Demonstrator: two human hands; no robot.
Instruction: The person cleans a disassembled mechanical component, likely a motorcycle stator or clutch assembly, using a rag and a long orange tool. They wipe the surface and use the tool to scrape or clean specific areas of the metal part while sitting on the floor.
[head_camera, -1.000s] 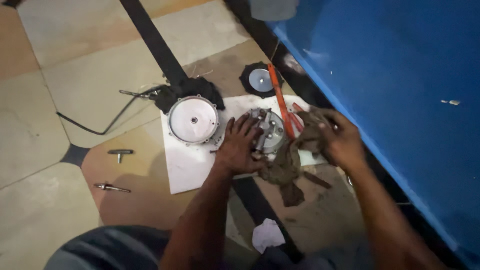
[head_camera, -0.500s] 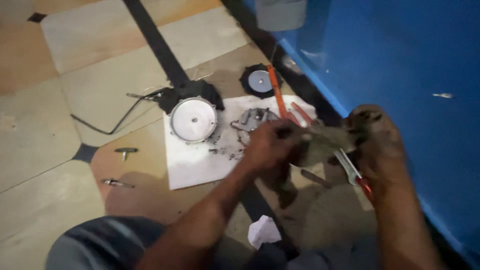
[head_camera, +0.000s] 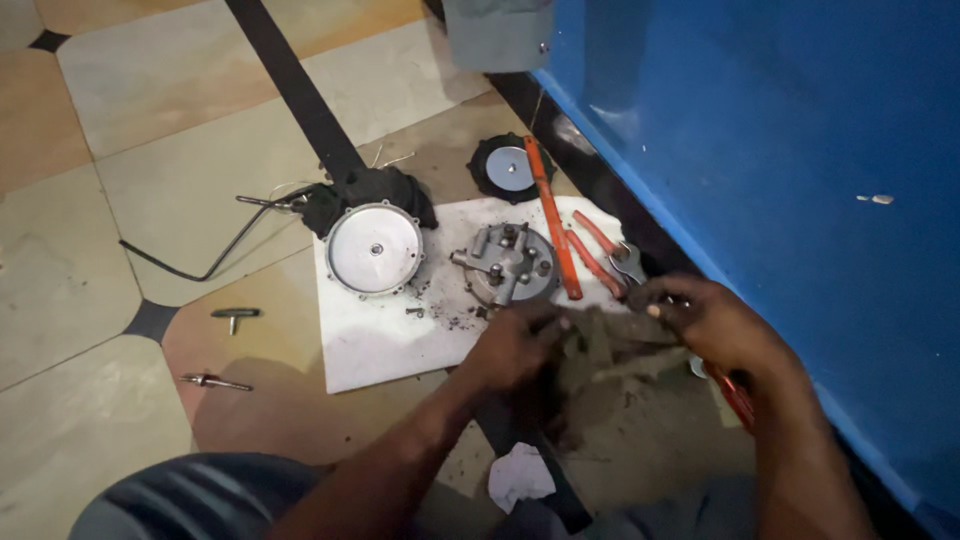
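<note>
Left hand (head_camera: 515, 345) and right hand (head_camera: 705, 320) both closed on a dirty rag (head_camera: 610, 350), stretched roughly left-right between them, just below the white sheet (head_camera: 370, 345). Grip detail possibly blurred. Round metal housing (head_camera: 507, 264) lies on the sheet.

Left hand (head_camera: 515, 345) and right hand (head_camera: 705, 320) fisted (knuckles up), forearms converging

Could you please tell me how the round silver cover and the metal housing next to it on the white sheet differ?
The round silver cover has a flat, smooth face with one small centre fitting; the metal housing is studded with raised posts and ports. The cover looks a little wider than the housing. Dark grit lies thicker by the housing than by the cover. Both are round, grey metal, and rest untouched on the white sheet.
</note>
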